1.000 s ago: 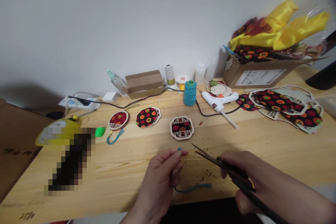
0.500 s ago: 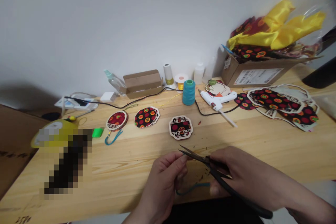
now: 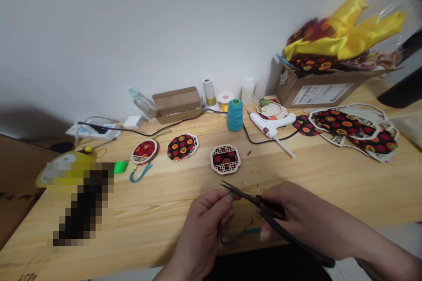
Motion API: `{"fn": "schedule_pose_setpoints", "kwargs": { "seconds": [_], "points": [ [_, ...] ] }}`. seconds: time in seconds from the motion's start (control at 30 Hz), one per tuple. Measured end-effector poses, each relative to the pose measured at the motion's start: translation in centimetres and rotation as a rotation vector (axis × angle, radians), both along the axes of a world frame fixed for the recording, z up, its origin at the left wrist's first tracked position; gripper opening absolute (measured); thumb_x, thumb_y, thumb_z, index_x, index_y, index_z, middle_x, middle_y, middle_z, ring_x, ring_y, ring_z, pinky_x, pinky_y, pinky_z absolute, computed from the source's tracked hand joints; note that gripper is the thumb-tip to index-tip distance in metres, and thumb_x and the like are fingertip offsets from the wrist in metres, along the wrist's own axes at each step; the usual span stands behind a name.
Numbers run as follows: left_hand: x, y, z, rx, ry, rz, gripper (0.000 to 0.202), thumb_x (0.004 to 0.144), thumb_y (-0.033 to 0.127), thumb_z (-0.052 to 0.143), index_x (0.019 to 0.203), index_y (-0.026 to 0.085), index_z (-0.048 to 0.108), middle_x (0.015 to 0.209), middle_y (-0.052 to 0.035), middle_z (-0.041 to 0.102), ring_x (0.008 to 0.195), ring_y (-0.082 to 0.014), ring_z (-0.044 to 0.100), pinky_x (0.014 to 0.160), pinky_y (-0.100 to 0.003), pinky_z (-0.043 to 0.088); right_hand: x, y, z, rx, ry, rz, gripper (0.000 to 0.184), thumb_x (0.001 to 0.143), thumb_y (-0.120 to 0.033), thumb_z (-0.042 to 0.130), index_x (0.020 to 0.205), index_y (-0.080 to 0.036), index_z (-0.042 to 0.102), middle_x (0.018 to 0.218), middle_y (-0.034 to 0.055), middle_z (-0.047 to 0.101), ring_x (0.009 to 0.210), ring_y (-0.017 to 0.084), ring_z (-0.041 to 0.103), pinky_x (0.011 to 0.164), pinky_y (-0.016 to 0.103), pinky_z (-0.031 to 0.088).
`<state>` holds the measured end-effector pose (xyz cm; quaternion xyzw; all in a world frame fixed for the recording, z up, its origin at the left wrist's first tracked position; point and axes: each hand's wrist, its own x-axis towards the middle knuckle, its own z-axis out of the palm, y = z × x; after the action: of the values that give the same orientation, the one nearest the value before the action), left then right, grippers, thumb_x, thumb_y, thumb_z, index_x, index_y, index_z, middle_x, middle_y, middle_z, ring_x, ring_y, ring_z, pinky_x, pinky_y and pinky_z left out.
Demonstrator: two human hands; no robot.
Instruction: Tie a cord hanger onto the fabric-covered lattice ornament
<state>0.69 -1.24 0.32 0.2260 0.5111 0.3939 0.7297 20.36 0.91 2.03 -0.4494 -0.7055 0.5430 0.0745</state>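
Two hands meet above the near side of the table (image 3: 141,210). Left hand (image 3: 209,217): thumb and forefinger are pinched closed on a small blue end of the cord (image 3: 249,231). Right hand (image 3: 290,215): fingers are wrapped round the handles of the scissors (image 3: 255,199), with the blades parted in a narrow V. Governing relation: the pinched end lies to the left of the right hand, at the blades and just behind their tips (whether it sits between the blades or under them cannot be told). The left hand, which grips this end, is the nearer of the two. Scissors axis: diagonal, handles toward the near right, tips toward the far left, passing over the left fingertips and ending short of the panel (image 3: 226,159). Cord axis: the lower length emerges beneath the left hand, bends, and runs rightward to a point just beside the right thumb. Its link to the pinched end is hidden by the left hand; continuity is probable.
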Motion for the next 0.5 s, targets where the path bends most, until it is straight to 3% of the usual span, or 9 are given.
{"fn": "schedule_pose_setpoints", "kwargs": {
  "seconds": [0.2, 0.37, 0.5],
  "points": [
    [0.08, 0.14, -0.12, -0.015, 0.005, 0.018, 0.014, 0.074, 0.026, 0.065, 0.079, 0.013, 0.069, 0.049, 0.0063, 0.033, 0.047, -0.0051, 0.02, 0.044, -0.02, 0.013, 0.04, 0.14, -0.22, -0.003, 0.037, -0.011, 0.015, 0.076, -0.029, 0.057, 0.076, -0.017, 0.067, 0.062, -0.0031, 0.059, 0.056, 0.009, 0.044, 0.053, 0.02, 0.033],
    [0.0, 0.15, -0.2, -0.021, -0.009, 0.036, 0.015, 0.073, 0.028, 0.066, 0.076, 0.014, 0.068, 0.048, 0.0068, 0.033, 0.045, -0.0042, 0.02, 0.042, -0.019, 0.012, 0.17, 0.17, -0.35, 0.007, 0.033, -0.02, 0.016, 0.076, -0.03, 0.057, 0.072, -0.017, 0.066, 0.057, -0.0035, 0.058, 0.052, 0.008, 0.043, 0.049, 0.019, 0.032],
    [-0.01, 0.37, -0.37, -0.028, -0.038, 0.085, 0.015, 0.072, 0.028, 0.067, 0.069, 0.013, 0.067, 0.048, 0.007, 0.033, 0.044, -0.0033, 0.022, 0.042, -0.018, 0.013, 0.2, -0.33, 0.52, 0.012, -0.03, 0.015, 0.015, 0.076, -0.029, 0.057, 0.07, -0.017, 0.064, 0.059, -0.0024, 0.06, 0.05, 0.008, 0.044, 0.046, 0.019, 0.03]
  ]
}}
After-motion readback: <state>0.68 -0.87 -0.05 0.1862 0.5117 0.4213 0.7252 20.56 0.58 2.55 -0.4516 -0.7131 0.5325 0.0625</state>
